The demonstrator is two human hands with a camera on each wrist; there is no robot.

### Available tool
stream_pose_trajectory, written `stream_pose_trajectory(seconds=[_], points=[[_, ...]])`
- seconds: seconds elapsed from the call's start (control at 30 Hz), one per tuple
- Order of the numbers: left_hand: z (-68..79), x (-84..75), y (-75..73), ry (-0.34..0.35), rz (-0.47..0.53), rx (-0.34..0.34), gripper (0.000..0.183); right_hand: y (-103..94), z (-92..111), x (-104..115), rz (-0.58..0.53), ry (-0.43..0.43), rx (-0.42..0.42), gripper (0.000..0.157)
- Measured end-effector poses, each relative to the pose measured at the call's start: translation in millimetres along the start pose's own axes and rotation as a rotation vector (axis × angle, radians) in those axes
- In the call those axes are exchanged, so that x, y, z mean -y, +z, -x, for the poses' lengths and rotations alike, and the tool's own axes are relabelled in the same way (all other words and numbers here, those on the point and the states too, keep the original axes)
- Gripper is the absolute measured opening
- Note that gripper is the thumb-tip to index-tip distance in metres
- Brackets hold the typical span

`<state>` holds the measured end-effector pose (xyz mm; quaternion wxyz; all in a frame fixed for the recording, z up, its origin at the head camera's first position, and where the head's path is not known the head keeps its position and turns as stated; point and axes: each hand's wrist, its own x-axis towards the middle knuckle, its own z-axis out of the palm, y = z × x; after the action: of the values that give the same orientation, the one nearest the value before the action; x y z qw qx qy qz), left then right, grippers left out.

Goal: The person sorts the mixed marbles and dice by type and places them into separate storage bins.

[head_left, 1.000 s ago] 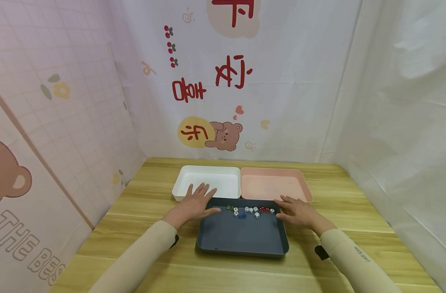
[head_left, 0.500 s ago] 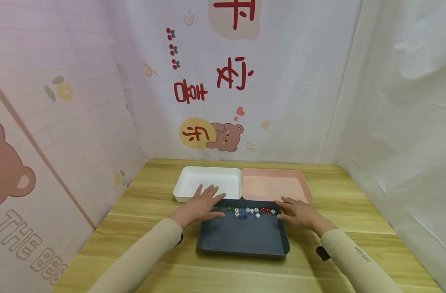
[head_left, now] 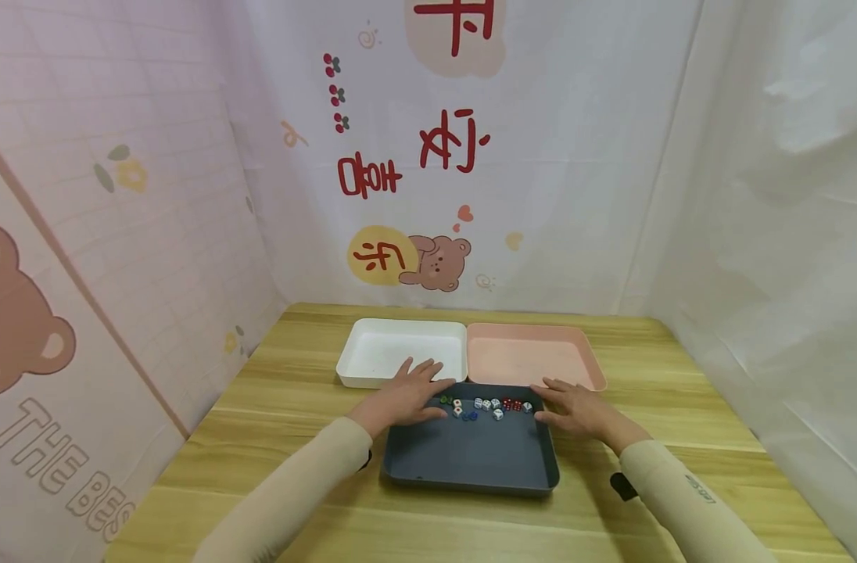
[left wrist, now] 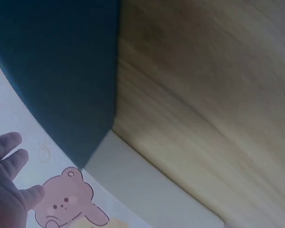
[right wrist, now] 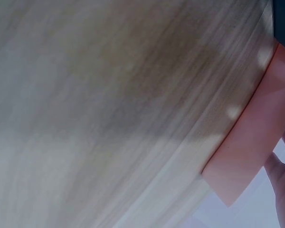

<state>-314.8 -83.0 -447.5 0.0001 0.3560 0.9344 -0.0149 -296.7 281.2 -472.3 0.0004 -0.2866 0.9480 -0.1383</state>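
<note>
My left hand (head_left: 409, 396) hovers over the back left corner of the dark grey tray (head_left: 471, 461), its fingers spread and the thumb pointing in over the tray. In the left wrist view the same hand (left wrist: 9, 183) shows extended fingers with nothing in them. At the back right corner, my right hand (head_left: 576, 408) has its fingertips and thumb right at the tray's rim. Several small dice lie along the tray's back part: white dice (head_left: 486, 405), red dice (head_left: 512, 405), blue dice (head_left: 470, 417) and green dice (head_left: 446, 399). The left fingers partly hide that corner.
Behind the tray stand a white shallow tray (head_left: 386, 356) on the left and a pink shallow tray (head_left: 530, 360) on the right, side by side. All sit on a wooden table (head_left: 288, 360). Printed white cloth (head_left: 576, 156) hangs behind and at both sides.
My left hand has slid to the right, further over the back left corner of the dark tray. The right hand and the dice stay about where they were.
</note>
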Motion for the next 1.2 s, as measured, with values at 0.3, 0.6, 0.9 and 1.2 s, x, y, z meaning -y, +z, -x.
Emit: stream_pose_trajectory(seconds=[0.3,0.6,0.9,1.2], points=[[-8.3,-9.1,2.0,0.03,-0.058,-0.002,0.059,-1.3,-0.4,-1.4,0.003,0.015,0.013,0.066],[-15.8,-10.5,-0.9,0.151,-0.19,-0.029,0.047,-1.0,-0.1,-3.5,-0.001,0.021,0.019,0.066],[-30.2,-18.6,-2.2,0.223,-0.296,-0.045,0.039,0.1,-0.5,-4.2,-0.008,0.021,0.024,0.067],[-40.2,-22.9,-9.6,0.285,-0.461,-0.018,0.036,0.1,-1.5,-3.7,-0.002,0.017,0.017,0.066]])
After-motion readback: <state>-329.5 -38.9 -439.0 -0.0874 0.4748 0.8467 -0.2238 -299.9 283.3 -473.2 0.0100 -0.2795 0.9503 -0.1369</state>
